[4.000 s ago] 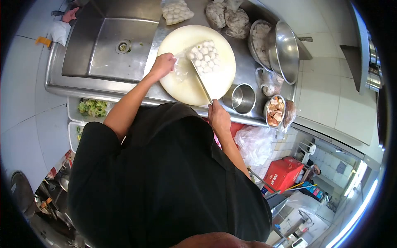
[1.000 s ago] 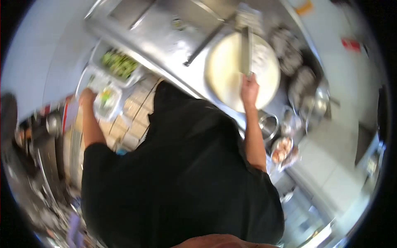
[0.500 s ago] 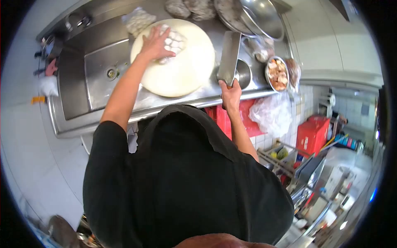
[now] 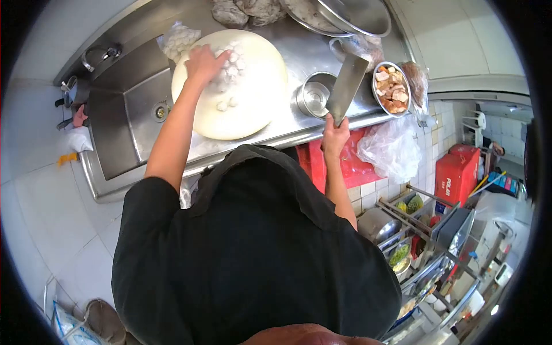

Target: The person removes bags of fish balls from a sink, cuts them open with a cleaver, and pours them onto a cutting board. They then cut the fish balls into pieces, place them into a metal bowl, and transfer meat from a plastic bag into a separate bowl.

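My left hand point(image 4: 205, 64) rests on the left part of a thick round cream-coloured cutting board point(image 4: 253, 109), fingers spread. Its thumb reaches toward a cluster of small white balls point(image 4: 231, 68) lying on the board. A few more balls sit nearer the front of the board. What lies under my left palm is hidden. In my right hand point(image 4: 335, 137) I grip a cleaver point(image 4: 349, 86) by its handle. The broad blade points up and away, to the right of the board, partly over a round metal pot point(image 4: 315, 98).
A steel sink point(image 4: 123, 123) is left of the board, with a clear bag of white balls point(image 4: 179, 39) behind it. On the right stands a bowl of meat chunks point(image 4: 391, 89). Large metal bowls point(image 4: 359, 14) and plastic-wrapped bundles point(image 4: 250, 10) line the back.
The white balls, earlier bunched together beside my left hand, now lie more scattered. My left hand has shifted left, and the cleaver has swung right, uncovering more of the pot. The view has shifted slightly.
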`<state>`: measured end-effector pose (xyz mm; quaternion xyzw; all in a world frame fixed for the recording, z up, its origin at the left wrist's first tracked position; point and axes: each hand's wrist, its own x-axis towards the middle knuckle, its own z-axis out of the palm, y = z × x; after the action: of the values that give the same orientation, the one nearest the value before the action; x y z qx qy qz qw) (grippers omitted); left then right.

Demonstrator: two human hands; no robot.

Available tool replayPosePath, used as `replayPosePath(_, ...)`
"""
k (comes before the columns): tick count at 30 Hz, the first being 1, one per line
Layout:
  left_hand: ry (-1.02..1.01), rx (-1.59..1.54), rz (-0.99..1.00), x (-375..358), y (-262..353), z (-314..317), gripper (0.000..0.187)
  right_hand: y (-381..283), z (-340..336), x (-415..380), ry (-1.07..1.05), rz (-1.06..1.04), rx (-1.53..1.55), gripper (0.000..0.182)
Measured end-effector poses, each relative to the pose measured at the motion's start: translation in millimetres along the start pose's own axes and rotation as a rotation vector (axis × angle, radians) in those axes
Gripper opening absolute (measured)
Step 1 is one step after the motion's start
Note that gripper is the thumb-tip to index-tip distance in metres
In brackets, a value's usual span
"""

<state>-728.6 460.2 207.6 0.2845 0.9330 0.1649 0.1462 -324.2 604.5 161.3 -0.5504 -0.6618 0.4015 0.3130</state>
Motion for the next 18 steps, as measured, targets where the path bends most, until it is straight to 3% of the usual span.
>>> replayPosePath(1,0.032,-0.098,0.029,19.7,-12.5,20.1,0.089,-2.3,-0.3,5.8,-0.030,-0.010,-0.001,0.024)
replayPosePath(5,-0.051,0.131,-0.004,21.4,12.6,0.1,0.083,-7.9,9.0,27.6,-0.130,-0.025,0.018,0.026)
replayPosePath(8,-0.109,-0.167,-0.018,33.0,-1.1,10.1,0.073,-18.5,16.6,43.5,-0.169,-0.054,-0.028,0.026)
replayPosePath(11,-0.056,-0.468,0.009,32.6,-10.7,19.6,0.049,-42.5,19.5,51.1,-0.209,-0.062,-0.112,0.024)
replayPosePath(15,0.056,-0.711,0.131,21.5,-6.7,15.5,0.019,-69.3,15.0,27.4,-0.194,-0.248,-0.140,0.026)
replayPosePath(18,0.160,-0.901,0.194,7.8,-0.4,5.0,0.017,-65.3,16.6,9.6,-0.293,-0.187,-0.180,0.028)
